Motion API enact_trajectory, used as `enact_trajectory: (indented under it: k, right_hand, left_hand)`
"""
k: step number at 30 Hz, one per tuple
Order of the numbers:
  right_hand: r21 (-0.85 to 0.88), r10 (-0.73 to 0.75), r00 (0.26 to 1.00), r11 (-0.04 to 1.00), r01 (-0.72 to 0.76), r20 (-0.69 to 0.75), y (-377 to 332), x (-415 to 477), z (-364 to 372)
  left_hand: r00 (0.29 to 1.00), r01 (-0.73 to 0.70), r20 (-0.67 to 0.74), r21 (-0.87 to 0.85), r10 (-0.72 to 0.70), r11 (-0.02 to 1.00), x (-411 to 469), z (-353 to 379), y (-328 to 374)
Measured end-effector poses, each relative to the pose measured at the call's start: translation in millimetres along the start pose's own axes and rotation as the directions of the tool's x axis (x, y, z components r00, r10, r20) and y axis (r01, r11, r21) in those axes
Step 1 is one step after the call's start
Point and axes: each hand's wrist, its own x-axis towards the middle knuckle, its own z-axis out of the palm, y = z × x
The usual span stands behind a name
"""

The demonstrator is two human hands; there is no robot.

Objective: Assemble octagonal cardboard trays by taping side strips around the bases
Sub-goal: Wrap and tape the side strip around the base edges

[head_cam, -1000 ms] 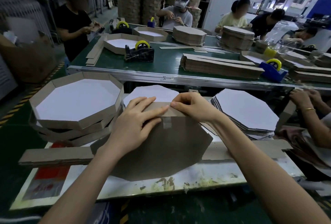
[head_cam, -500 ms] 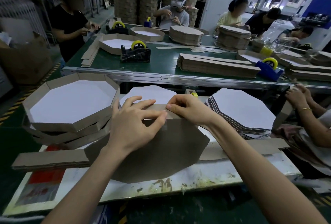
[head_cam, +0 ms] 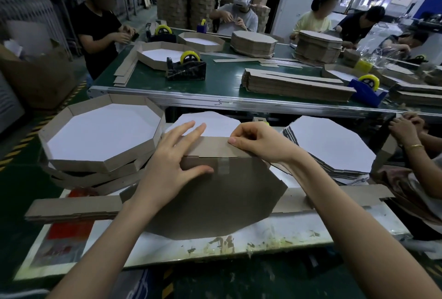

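Note:
A brown octagonal base (head_cam: 215, 203) lies underside-up on the white board in front of me. A cardboard side strip (head_cam: 210, 146) stands along its far edge, joined to it by a strip of clear tape (head_cam: 223, 166). My left hand (head_cam: 172, 162) lies flat over the strip's left part, fingers straight, thumb pressing on the base beside the tape. My right hand (head_cam: 258, 140) has curled fingers and holds the strip's right end at the far right corner of the base.
Finished trays (head_cam: 100, 133) are stacked at left. White octagonal bases lie in a pile (head_cam: 327, 145) at right and another (head_cam: 210, 119) behind the strip. Loose side strips (head_cam: 71, 207) lie across the board. Another person's hands (head_cam: 406, 129) work at far right. A conveyor table (head_cam: 215, 83) stands beyond.
My left hand slid left off the tape, which now shows, and its fingers reach over the strip's top. My right hand stays at the strip's right end.

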Motion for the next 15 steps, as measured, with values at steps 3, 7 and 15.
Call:
enact_trajectory:
  k: [3,7,15]
  right_hand:
    - [0.000,0.001,1.000,1.000,-0.001,0.004,0,0,0]
    - [0.000,0.003,1.000,1.000,-0.003,0.007,0,-1,0]
    - [-0.011,0.004,1.000,1.000,-0.004,-0.026,1,-2,3]
  left_hand:
    - [0.994,0.017,-0.105,-0.064,-0.024,0.998,-4,1,-3]
    - [0.993,0.043,-0.108,-0.074,-0.051,0.996,-6,2,-5]
    - [1.000,-0.028,-0.004,0.061,0.029,0.998,6,-9,17]
